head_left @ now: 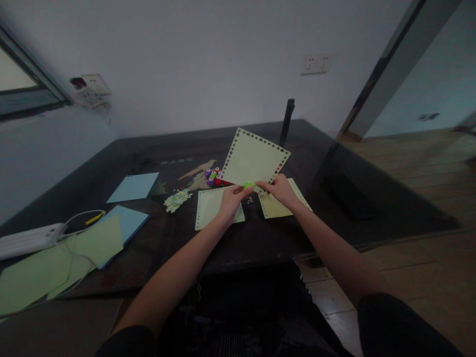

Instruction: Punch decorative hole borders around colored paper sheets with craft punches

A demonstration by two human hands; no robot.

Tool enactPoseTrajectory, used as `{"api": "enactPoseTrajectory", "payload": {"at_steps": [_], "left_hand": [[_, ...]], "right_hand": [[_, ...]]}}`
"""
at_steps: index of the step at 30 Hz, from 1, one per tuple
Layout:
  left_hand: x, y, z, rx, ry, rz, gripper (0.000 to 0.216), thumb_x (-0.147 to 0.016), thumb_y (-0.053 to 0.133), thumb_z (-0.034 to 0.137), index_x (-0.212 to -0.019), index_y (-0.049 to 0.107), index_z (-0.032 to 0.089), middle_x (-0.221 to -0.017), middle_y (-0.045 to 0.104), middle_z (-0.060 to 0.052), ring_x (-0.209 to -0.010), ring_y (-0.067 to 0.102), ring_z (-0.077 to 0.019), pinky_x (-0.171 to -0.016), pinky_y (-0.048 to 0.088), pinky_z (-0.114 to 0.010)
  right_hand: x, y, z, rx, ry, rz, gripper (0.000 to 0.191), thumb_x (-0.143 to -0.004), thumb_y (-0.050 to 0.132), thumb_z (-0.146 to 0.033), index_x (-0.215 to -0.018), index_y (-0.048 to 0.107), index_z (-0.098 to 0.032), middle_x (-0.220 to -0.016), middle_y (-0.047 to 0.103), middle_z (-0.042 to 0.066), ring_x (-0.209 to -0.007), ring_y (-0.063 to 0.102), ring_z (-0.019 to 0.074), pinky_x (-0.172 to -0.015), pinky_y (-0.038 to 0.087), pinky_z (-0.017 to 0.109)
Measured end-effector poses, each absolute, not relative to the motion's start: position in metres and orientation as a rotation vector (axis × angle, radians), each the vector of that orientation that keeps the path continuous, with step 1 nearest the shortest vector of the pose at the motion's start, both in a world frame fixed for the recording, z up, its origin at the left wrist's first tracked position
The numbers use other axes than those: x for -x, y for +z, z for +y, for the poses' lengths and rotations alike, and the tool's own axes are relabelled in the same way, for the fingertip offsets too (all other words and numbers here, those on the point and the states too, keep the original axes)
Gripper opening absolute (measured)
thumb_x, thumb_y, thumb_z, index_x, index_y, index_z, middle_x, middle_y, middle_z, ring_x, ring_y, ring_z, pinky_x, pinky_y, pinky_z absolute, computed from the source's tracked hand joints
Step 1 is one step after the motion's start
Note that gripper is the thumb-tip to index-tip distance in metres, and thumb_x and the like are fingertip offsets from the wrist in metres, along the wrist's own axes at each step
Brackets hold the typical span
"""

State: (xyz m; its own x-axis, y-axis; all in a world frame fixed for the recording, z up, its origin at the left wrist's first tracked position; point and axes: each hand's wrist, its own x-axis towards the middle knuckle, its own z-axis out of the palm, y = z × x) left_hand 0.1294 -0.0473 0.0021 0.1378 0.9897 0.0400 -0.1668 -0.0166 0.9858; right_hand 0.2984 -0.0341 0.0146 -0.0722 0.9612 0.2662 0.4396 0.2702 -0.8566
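A pale yellow-green sheet of paper [255, 156] is held up tilted above the table, with small shaped holes punched along its edges. At its near edge sits a small bright green craft punch [249, 185], partly hidden by fingers. My left hand [232, 199] is closed on the punch from the left. On the other side, my right hand [278, 189] pinches the sheet near its lower right corner, fingertips close to the punch. Beneath my hands lie a punched pale sheet [208, 206] on the left and a yellowish punched sheet [277, 207] on the right.
Several colourful punches [213, 176] stand behind the sheets, near a pile of paper bits [177, 200]. Blue paper [134, 187], green sheets [100, 240] and a white power strip [33, 239] with cables lie left. A dark flat object [349, 196] rests right; a black post [287, 121] rises behind.
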Motion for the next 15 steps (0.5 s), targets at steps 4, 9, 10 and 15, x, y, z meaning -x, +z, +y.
{"api": "enactPoseTrajectory", "payload": {"at_steps": [4, 9, 10, 15], "left_hand": [[-0.1302, 0.0058, -0.0500, -1.166, 1.212, 0.978, 0.030, -0.061, 0.076, 0.035, -0.079, 0.070, 0.011, -0.084, 0.071, -0.010, -0.081, 0.063, -0.0212, -0.076, 0.044, -0.033], [-0.1309, 0.0077, -0.0515, -1.185, 1.236, 0.980, 0.029, -0.061, 0.076, 0.035, -0.075, 0.069, 0.011, -0.079, 0.071, -0.009, -0.079, 0.063, -0.0212, -0.075, 0.045, -0.033], [-0.1309, 0.0075, -0.0514, -1.188, 1.240, 0.982, 0.028, -0.061, 0.076, 0.035, -0.074, 0.069, 0.011, -0.078, 0.071, -0.008, -0.078, 0.063, -0.0209, -0.075, 0.045, -0.032], [-0.1308, 0.0062, -0.0504, -1.207, 1.256, 0.975, 0.027, -0.060, 0.076, 0.036, -0.070, 0.069, 0.012, -0.073, 0.070, -0.007, -0.073, 0.062, -0.0192, -0.074, 0.045, -0.032]], "right_hand": [[-0.2980, 0.0147, -0.0344, 1.304, 0.759, -1.647, 0.026, -0.072, 0.062, -0.033, -0.079, 0.070, -0.009, -0.066, 0.067, 0.011, -0.061, 0.060, 0.0194, -0.053, 0.045, 0.027], [-0.2983, 0.0141, -0.0340, 1.298, 0.769, -1.641, 0.027, -0.071, 0.063, -0.034, -0.078, 0.069, -0.009, -0.069, 0.068, 0.012, -0.061, 0.060, 0.0195, -0.053, 0.045, 0.027], [-0.2984, 0.0139, -0.0339, 1.297, 0.767, -1.644, 0.027, -0.071, 0.063, -0.034, -0.078, 0.069, -0.009, -0.069, 0.068, 0.012, -0.062, 0.060, 0.0196, -0.054, 0.045, 0.027], [-0.2984, 0.0129, -0.0336, 1.291, 0.765, -1.644, 0.028, -0.071, 0.063, -0.035, -0.080, 0.070, -0.009, -0.071, 0.068, 0.012, -0.064, 0.061, 0.0203, -0.055, 0.046, 0.028]]}}
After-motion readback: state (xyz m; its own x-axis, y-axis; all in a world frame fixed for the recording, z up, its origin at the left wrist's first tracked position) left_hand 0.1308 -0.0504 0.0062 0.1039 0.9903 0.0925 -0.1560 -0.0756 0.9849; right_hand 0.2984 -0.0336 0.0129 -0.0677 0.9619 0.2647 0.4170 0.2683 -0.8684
